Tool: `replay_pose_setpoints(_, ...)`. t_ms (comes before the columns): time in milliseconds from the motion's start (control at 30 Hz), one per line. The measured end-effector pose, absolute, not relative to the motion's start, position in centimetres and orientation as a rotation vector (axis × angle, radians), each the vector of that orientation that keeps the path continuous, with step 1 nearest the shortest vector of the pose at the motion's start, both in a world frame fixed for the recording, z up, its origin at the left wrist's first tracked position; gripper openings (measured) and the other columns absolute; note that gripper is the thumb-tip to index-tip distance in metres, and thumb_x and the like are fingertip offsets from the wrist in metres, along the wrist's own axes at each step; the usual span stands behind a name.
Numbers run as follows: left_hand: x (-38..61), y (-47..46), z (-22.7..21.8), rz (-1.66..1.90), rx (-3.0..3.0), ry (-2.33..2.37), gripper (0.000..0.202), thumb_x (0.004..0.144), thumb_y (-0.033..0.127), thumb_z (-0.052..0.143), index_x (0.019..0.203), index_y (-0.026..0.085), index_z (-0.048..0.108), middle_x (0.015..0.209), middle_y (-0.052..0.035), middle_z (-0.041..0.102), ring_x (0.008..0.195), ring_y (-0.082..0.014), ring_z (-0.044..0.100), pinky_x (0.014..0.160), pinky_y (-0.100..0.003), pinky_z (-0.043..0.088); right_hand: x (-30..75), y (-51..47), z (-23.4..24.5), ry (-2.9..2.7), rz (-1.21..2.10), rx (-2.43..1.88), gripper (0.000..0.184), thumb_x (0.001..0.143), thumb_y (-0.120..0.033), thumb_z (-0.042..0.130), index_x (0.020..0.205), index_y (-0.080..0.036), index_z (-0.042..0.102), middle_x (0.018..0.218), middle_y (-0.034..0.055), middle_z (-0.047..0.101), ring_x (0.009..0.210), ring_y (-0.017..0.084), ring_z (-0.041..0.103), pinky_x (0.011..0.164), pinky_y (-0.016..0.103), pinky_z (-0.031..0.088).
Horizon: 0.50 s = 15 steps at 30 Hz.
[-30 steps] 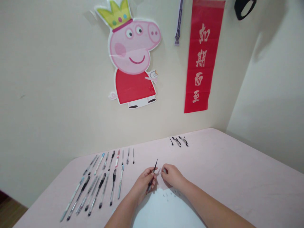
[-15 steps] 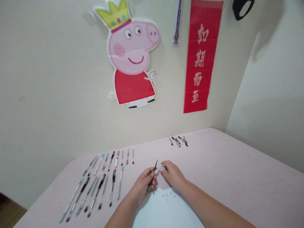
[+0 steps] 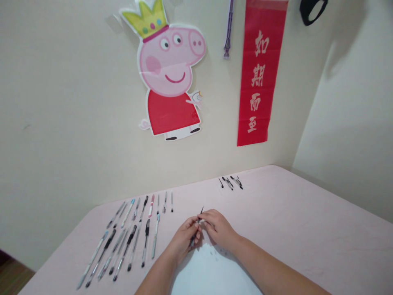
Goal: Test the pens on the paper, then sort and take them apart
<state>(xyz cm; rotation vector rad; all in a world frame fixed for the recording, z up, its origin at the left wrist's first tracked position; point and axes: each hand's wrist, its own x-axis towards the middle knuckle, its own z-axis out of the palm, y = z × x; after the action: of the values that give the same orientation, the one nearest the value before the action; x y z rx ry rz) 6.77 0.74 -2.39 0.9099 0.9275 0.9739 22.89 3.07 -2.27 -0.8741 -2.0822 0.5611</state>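
My left hand [image 3: 185, 236] is closed around a slim dark pen [image 3: 193, 240], whose pointed end sticks up and slants to the right. From the other side, my right hand [image 3: 220, 229] pinches at the pen's upper part, its fingertips meeting those of my left hand. A small whitish piece [image 3: 202, 221] shows between the two hands; its kind is too small to tell. Below the hands lies a white sheet [image 3: 211, 272] with several small dark specks [image 3: 214, 255] near its far edge.
On the pink tabletop [image 3: 291, 229], several pens [image 3: 130, 241] lie in two rows at left. A small group of black pen parts [image 3: 227, 183] lies near the wall. A pig cutout [image 3: 173, 110] and a red banner [image 3: 260, 102] hang on the wall.
My right hand has moved left, from beside the pen onto its upper part, with the small whitish piece between the hands. My left hand has stayed in place, holding the pen.
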Motion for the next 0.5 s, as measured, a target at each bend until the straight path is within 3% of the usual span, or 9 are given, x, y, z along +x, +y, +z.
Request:
replay_pose_setpoints(233,6.9,0.3,-2.0,0.975,0.947,0.923,0.038,0.072,0.04,0.066,0.095,0.022,0.041,0.064,0.0057,0.058,0.043,-0.0045,0.04,0.046,-0.019,0.025,23.3,4.5,-3.5,-1.765,0.635,-0.99,0.034,0.08,-0.013,0.045,0.106,-0.019,0.066,0.103,0.0089,0.065,0.1,0.02,0.057,0.091,0.037,0.042)
replay_pose_setpoints(500,7.0,0.3,-1.8,0.942,0.974,0.935,0.033,0.075,0.04,0.064,0.084,0.023,0.037,0.071,0.0037,0.063,0.04,-0.0028,0.039,0.042,-0.017,0.018,24.2,6.0,-4.4,-1.455,0.74,-1.151,0.027,0.082,-0.027,0.045,0.102,-0.015,0.059,0.092,0.0085,0.06,0.079,0.019,0.058,0.069,0.032,0.049)
